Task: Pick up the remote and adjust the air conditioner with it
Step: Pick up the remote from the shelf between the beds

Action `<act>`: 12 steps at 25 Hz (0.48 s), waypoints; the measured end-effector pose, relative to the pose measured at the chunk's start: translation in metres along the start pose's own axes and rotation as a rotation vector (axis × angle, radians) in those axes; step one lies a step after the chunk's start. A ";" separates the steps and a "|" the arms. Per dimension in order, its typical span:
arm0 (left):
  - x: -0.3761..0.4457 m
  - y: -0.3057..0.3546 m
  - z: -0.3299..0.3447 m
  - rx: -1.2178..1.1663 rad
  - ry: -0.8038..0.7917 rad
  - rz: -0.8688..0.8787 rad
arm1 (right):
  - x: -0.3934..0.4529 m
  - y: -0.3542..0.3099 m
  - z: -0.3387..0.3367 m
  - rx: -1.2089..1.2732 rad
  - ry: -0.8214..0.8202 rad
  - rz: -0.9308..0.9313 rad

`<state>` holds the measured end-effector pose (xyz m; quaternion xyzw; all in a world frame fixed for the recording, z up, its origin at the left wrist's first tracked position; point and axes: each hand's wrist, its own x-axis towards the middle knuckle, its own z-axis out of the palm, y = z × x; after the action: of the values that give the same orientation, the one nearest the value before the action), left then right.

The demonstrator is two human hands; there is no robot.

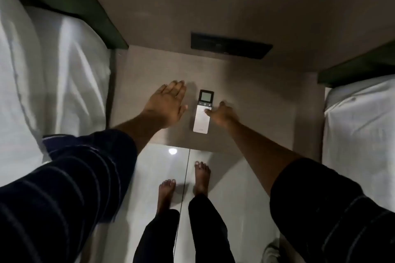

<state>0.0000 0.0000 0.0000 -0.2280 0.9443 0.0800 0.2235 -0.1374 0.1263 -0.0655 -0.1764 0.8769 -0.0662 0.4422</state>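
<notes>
A slim white remote (202, 117) with a dark top and a small grey screen lies flat on the brown bedside table (256, 113), screen end pointing away from me. My left hand (168, 103) rests flat and open on the table just left of the remote, not touching it. My right hand (222, 113) reaches in from the right, its fingertips touching the remote's right edge near the buttons; the remote still lies on the table. No air conditioner is in view.
A bed with white sheets (53, 70) lies close on the left, another white bed (359, 124) on the right. A dark switch panel (230, 46) sits on the wall behind the table. My bare feet (183, 186) stand on a glossy white tile floor.
</notes>
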 end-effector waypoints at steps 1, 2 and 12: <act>0.003 -0.002 0.015 0.027 -0.026 0.002 | 0.013 -0.006 0.018 0.049 -0.004 0.022; 0.008 -0.006 0.027 -0.002 -0.046 -0.014 | 0.023 -0.012 0.033 0.098 0.013 0.060; -0.019 -0.013 0.017 -0.031 -0.091 -0.175 | 0.010 -0.001 0.027 -0.136 0.089 -0.117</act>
<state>0.0273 0.0000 -0.0067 -0.3092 0.9083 0.0849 0.2686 -0.1206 0.1232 -0.0892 -0.2538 0.8864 -0.0399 0.3851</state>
